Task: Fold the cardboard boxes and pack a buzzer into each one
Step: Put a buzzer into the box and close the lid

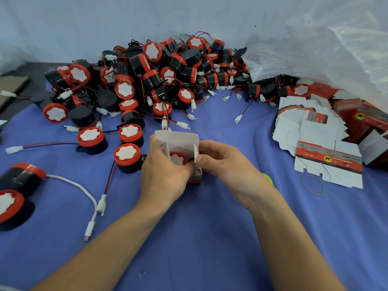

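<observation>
Head view. A small cardboard box point(178, 139) stands upright on the blue cloth point(210, 238) near the middle of the frame, its top open and its white lid flap raised at the far side. A buzzer point(177, 159) sits inside the box, red rim and white face upward, visible through the opening. The left hand point(165, 175) grips the box from its left side, fingers curled round the wall, with one fingertip reaching over the near edge to the buzzer's rim. The right hand point(226, 164) holds the right side flap point(197, 154), thumb and curled fingers pinching it; this flap stands upright. The buzzer thus lies between the two sets of fingers, below their tips.

Beyond the box, a large pile of buzzers point(147, 76) with red and black wires and white plugs spreads across the far part of the cloth; several single ones lie just to the left of the left hand. At the right, a stack of flat unfolded boxes point(315, 131) lies beside a crumpled clear plastic bag point(315, 49). A rubber band point(313, 184) lies on the cloth near the stack. A small green thing point(267, 178) shows just behind the right wrist; what it is cannot be told
</observation>
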### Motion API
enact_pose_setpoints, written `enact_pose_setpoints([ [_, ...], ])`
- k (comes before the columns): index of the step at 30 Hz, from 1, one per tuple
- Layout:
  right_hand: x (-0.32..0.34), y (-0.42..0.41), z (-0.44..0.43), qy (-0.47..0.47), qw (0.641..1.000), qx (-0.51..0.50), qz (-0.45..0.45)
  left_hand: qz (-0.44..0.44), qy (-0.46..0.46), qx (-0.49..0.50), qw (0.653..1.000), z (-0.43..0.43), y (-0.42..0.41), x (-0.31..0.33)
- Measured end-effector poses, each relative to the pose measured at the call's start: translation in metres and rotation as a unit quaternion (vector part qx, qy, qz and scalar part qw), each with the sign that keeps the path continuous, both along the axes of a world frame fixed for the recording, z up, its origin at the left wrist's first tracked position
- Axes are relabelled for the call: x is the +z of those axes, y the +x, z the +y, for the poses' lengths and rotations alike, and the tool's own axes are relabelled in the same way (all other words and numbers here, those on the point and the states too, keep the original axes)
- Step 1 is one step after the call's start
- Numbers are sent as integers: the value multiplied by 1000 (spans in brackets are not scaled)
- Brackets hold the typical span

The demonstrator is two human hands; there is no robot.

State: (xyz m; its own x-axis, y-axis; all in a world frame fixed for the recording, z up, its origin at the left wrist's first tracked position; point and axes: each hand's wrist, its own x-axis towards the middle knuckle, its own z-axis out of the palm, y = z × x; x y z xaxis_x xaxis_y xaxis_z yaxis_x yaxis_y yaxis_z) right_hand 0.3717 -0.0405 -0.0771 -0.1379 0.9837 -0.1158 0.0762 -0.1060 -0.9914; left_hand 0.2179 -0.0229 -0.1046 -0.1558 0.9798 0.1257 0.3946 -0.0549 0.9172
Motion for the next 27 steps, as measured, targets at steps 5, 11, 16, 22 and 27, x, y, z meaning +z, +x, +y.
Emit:
enact_pose_setpoints([
  [5, -5, -5, 4, -6, 997, -17, -70, -43, -34, -85, 995, 3, -3, -2],
  [11, -6, -1, 6, 1, 996, -57, -73, -212, -84, -222, 948, 3, -9, 12],
  [16, -7, 1, 7, -9, 996, -83, -41, -229, -127, -298, 918, 19, -30, 20],
  [22, -10, -3, 7, 14, 995, -94, -20, -168, -105, -266, 944, 23, -29, 9],
  [27, -12, -3, 8, 5, 997, -66, 39, -160, -64, -224, 959, 22, -23, 4],
])
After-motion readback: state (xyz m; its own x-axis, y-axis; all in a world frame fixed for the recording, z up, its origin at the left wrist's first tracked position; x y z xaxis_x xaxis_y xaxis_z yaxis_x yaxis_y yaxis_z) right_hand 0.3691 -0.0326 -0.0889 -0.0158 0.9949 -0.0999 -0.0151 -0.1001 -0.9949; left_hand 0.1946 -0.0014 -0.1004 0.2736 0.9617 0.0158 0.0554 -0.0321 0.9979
